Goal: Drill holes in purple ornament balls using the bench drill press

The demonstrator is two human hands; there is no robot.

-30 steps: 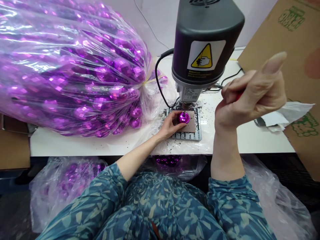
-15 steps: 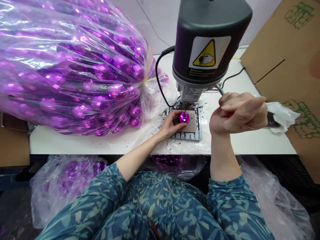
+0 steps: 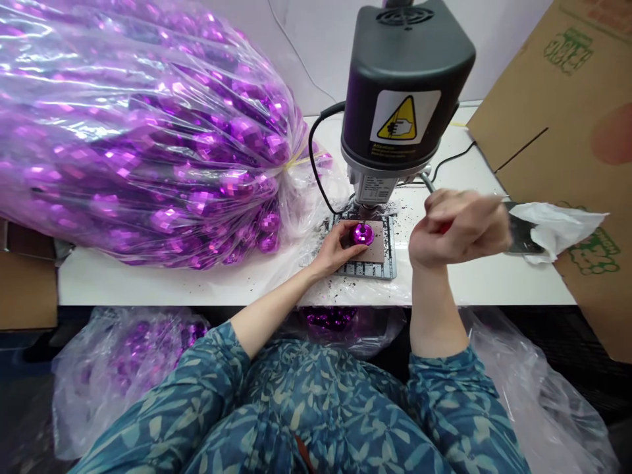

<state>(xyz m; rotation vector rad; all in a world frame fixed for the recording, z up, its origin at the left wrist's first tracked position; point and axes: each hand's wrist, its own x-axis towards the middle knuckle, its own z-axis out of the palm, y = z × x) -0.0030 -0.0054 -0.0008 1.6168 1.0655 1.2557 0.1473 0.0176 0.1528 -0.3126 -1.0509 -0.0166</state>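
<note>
My left hand [image 3: 337, 250] grips a shiny purple faceted ball [image 3: 363, 234] between thumb and fingers. The ball rests on a square brown board [image 3: 374, 251] on the metal base [image 3: 368, 270] of a drill press [image 3: 402, 85]. Right above the ball is the tip of the press; I cannot tell how far it reaches in. My right hand [image 3: 459, 227], slightly blurred, is closed around the end of the press's lever [image 3: 426, 182]. A bit of red shows between its fingers.
A big clear bag of purple balls [image 3: 162, 151], tied at its neck, fills the left of the white table [image 3: 148, 280]. A cardboard box [image 3: 557, 131] stands at the right, near white tissue [image 3: 560, 224]. Plastic bags [image 3: 123, 375] hang below the table edge. Dark shavings surround the base.
My right hand has shifted slightly left and down with the lever. The motor head sits lower and farther left in view, while my left hand keeps its hold on the ball.
</note>
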